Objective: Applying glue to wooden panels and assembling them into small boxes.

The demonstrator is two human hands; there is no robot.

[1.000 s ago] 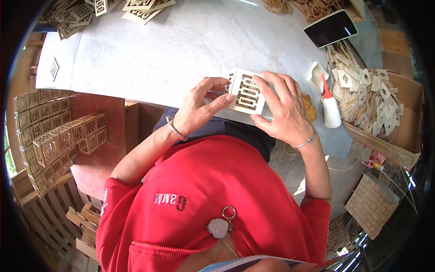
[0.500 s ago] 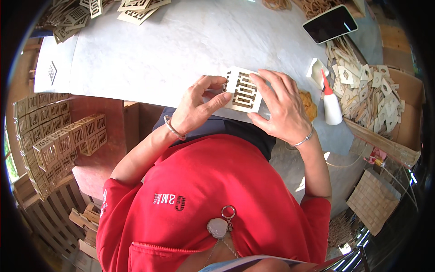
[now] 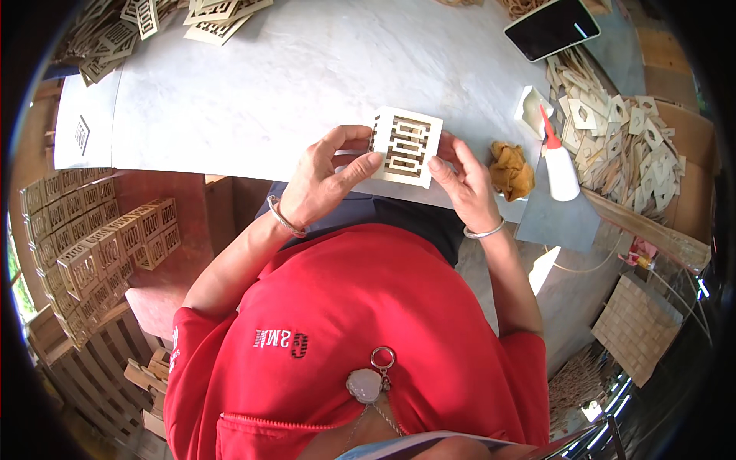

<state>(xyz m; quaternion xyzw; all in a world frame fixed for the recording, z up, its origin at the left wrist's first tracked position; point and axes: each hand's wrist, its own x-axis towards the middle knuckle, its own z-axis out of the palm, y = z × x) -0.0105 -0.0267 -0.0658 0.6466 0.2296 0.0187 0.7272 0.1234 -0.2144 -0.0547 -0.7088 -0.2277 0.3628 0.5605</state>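
Between my hands, at the table's near edge, is a small pale wooden box (image 3: 406,149) with a cut-out lattice pattern on its sides. My left hand (image 3: 333,170) grips its left side, thumb in front and fingers behind. On the right side my right hand (image 3: 466,180) holds it, the thumb at the face's edge and the other fingers partly hidden behind. A crumpled yellow-brown cloth (image 3: 512,170) lies on the table to the right of my right hand. Beyond it stands a white glue bottle (image 3: 562,172) with a red nozzle.
Loose cut-out wooden panels (image 3: 115,42) lie at the far left, and a phone (image 3: 550,29) at the far right. A heap of thin wood pieces (image 3: 629,153) fills a box on the right. Finished-looking lattice boxes (image 3: 77,230) are stacked at the left.
My right hand has shifted from spread over the box's upper right to its right side, its thumb now on the face. The cloth shows more fully.
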